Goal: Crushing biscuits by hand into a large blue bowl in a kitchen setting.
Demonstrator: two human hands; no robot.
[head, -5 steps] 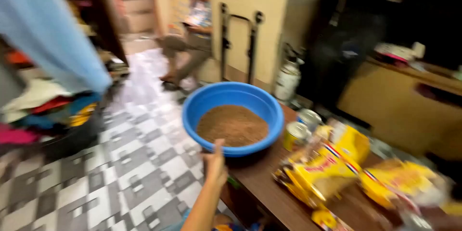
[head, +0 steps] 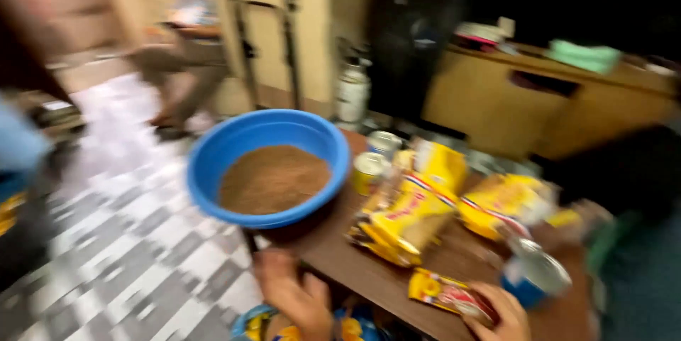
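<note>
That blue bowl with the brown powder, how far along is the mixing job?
Done: the blue bowl already holds a mound of brown powder. In hand: the left hand is at the table edge below the bowl; the right hand touches a small yellow packet. Left: several yellow bags and two tins sit beside the bowl; blur hides whether they are opened.
</note>
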